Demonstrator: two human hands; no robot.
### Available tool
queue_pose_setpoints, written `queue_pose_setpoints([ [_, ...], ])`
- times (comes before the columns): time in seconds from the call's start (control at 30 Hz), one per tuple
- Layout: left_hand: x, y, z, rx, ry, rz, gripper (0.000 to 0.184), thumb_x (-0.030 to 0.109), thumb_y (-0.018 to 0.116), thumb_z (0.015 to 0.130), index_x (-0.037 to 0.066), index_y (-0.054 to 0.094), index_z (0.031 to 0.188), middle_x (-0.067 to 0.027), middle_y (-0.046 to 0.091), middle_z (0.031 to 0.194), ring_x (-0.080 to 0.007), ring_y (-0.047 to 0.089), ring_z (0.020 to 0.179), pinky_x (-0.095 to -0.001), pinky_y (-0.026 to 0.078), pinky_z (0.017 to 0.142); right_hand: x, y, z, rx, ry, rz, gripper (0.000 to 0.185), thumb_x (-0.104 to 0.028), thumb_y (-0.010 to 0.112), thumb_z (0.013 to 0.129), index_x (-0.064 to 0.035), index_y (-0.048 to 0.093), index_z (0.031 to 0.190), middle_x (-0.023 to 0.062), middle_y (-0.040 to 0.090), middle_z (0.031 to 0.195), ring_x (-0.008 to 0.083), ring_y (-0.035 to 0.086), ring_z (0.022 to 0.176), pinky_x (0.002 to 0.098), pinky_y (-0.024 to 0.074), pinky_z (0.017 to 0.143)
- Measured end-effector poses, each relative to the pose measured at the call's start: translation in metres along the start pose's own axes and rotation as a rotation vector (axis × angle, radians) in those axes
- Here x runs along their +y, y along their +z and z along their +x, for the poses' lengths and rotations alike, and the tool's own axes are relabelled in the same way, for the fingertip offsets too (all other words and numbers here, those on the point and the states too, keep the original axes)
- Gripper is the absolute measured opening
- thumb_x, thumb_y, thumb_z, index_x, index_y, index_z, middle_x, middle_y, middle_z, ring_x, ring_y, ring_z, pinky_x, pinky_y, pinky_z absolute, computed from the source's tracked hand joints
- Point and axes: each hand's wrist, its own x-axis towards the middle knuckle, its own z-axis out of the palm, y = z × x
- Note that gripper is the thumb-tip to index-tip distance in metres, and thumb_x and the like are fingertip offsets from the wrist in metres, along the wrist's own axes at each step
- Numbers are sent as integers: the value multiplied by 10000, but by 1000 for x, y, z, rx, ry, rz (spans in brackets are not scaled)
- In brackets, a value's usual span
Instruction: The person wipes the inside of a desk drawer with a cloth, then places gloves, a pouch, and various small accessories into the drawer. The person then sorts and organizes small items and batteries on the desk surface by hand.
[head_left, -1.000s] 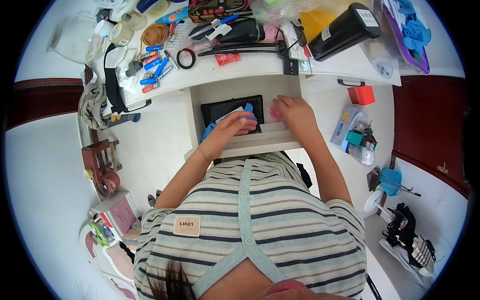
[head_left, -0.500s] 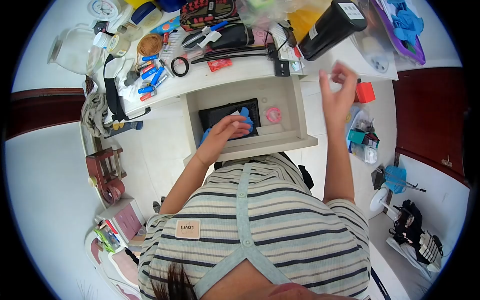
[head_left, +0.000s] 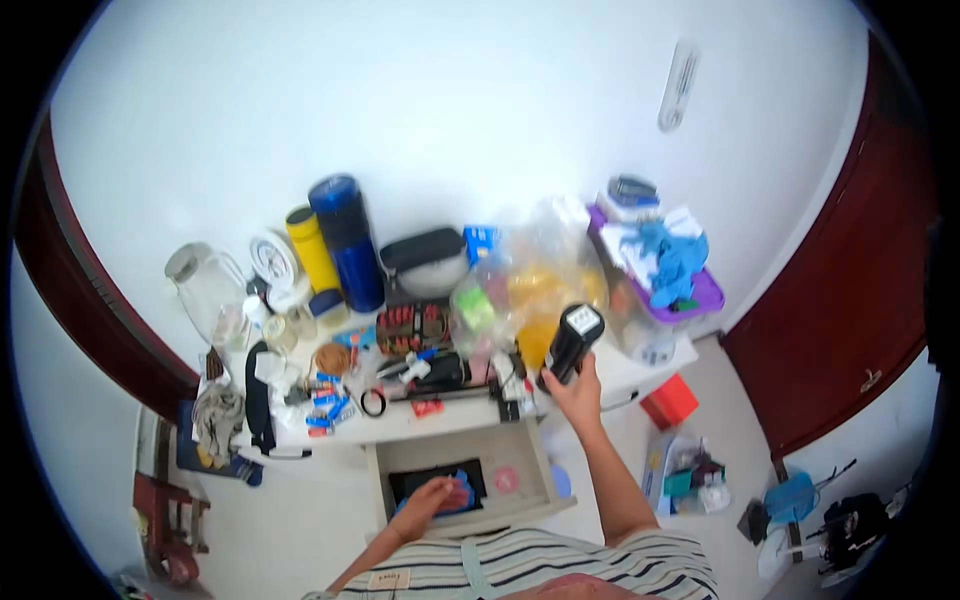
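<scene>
My right hand [head_left: 577,392] is wrapped round the lower part of a black bottle [head_left: 574,340] with a white label on its end, at the right of the desk. Inside the open drawer [head_left: 520,452], my left hand [head_left: 430,500] is over a black tray [head_left: 408,482], against a crumpled blue item [head_left: 463,488]. Its fingers look bent together, but what they hold is too blurred to tell. A pink ring [head_left: 507,480] lies on the drawer floor to the right.
Batteries [head_left: 325,405], a black tape ring [head_left: 373,403], a patterned pouch [head_left: 412,328], a blue flask [head_left: 352,250] and a yellow bottle [head_left: 312,252] crowd the desk. Right of them is a purple-rimmed bin [head_left: 705,300]. A red box [head_left: 670,402] stands below the desk's right end.
The view has tilted up to the wall and whole desk. My right hand has left the drawer and taken hold of the black bottle. My left hand remains in the drawer.
</scene>
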Motion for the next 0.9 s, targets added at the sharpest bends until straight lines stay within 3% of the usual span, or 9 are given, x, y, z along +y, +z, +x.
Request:
queue_pose_setpoints([
  [0.1,1,0,3,4,-7,-17,355,246,457,1011,-4,476,1262,-154,612,1149,-241,603,1075,-360,476,959,12,-13,4,64,-77,-72,629,-187,794,709,0,454,1204,210,644,1058,341,645,983,381,496,844],
  [0.17,1,-1,5,-11,6,-24,353,242,450,1014,-6,473,1263,-157,609,1152,-243,605,1072,-356,481,954,19,-19,10,70,29,-143,626,-198,796,706,-1,457,1194,209,648,1040,341,649,959,384,502,826],
  [0.33,-2,-2,4,-16,21,-32,342,224,445,1015,-8,469,1264,-164,605,1154,-243,607,1073,-348,488,945,22,-26,24,69,42,-145,595,-214,791,730,9,458,1169,180,645,992,303,638,894,365,495,817],
  [0.6,-10,-5,5,-7,52,-56,352,224,464,1007,-2,473,1277,-154,609,1158,-236,607,1065,-353,469,954,51,-21,25,92,-28,-21,673,-176,805,728,14,437,1258,198,627,1110,291,628,996,346,473,886],
  [0.73,-9,-1,-1,23,103,-7,333,231,473,1006,19,503,1261,-125,621,1144,-217,609,1061,-341,467,955,65,-23,7,121,-83,-94,868,-195,792,764,70,277,1411,227,456,1347,335,490,1207,384,391,1014],
  [0.77,-6,-1,-2,23,96,-16,329,231,472,1006,19,508,1255,-123,625,1136,-209,610,1062,-335,465,961,45,-25,-1,157,-125,-150,826,-192,760,796,56,278,1419,232,425,1374,350,443,1254,405,355,1048],
  [0.87,-4,3,-6,51,124,-53,329,234,492,997,17,504,1245,-129,628,1138,-222,611,1058,-353,459,968,24,-31,-31,233,-188,-288,626,-143,684,846,30,376,1363,214,449,1339,355,463,1191,414,363,1019],
  [0.9,0,5,-7,53,132,-37,318,221,487,998,13,509,1238,-127,629,1131,-216,611,1050,-350,463,963,17,-27,-41,320,-232,-276,382,-78,654,849,11,532,1199,183,558,1179,326,536,1057,407,421,926],
])
